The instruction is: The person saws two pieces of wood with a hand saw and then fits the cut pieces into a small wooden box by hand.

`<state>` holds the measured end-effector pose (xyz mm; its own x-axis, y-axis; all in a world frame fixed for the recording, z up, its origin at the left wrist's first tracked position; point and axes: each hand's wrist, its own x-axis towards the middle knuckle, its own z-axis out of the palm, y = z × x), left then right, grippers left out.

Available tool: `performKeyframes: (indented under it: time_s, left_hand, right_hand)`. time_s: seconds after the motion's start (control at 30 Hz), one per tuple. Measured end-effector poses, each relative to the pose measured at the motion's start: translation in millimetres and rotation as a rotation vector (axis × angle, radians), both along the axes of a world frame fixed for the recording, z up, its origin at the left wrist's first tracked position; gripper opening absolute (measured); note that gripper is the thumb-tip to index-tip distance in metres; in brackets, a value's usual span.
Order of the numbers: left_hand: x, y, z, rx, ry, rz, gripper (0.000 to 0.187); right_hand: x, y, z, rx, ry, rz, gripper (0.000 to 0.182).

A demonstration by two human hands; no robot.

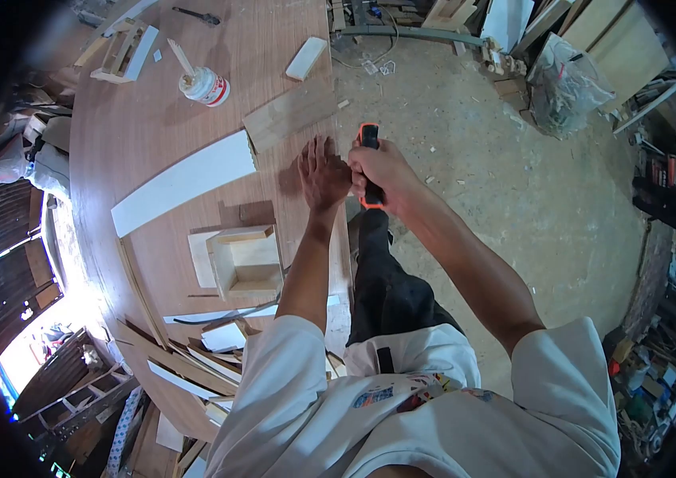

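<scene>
At the right edge of the wooden table (pixel 170 171), my left hand (pixel 324 175) lies with its fingers spread, its thumb side close to the other hand. My right hand (pixel 384 171) is closed around a black and orange tool (pixel 370 135), held just past the table edge; its working end is hidden. A brown board (pixel 290 114) and a long white board (pixel 186 182) lie up and left of my left hand. Nearer my body, an open wooden box (pixel 246 261) sits on the table.
A white jar (pixel 206 86) with sticks in it, a small white block (pixel 306 58) and a wooden frame (pixel 125 52) stand on the table's far part. Wood strips (pixel 202 370) pile up at lower left. A plastic bag (pixel 565 84) sits on the floor at right.
</scene>
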<state>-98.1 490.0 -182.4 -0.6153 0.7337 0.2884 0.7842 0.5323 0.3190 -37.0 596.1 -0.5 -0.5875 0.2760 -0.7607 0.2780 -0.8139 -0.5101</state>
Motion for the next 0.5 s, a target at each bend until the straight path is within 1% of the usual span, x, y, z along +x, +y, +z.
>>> performKeyframes:
  time_s: [0.13,0.23,0.33,0.43,0.47,0.5]
  left_hand:
    - [-2,1,6,-0.020,-0.014,-0.017,0.058]
    - [-8,4,-6,-0.013,0.020,-0.009,0.059]
    - [-2,-1,6,-0.027,-0.016,-0.024,0.061]
    - [-4,-2,-5,-0.015,-0.001,-0.011,0.063]
    - [-3,0,-4,-0.058,0.020,0.017,0.064]
    - [-1,-2,-4,-0.063,0.009,0.016,0.064]
  right_hand:
    - [-9,-2,-12,-0.007,-0.030,-0.006,0.013]
    - [4,-3,6,0.011,-0.032,-0.012,0.014]
    - [-5,-6,-27,0.011,-0.014,-0.008,0.015]
    - [-5,-6,-5,-0.006,-0.010,-0.021,0.016]
    - [-1,-5,10,0.021,-0.028,0.003,0.015]
    - [-1,-7,0,0.016,-0.039,0.003,0.015]
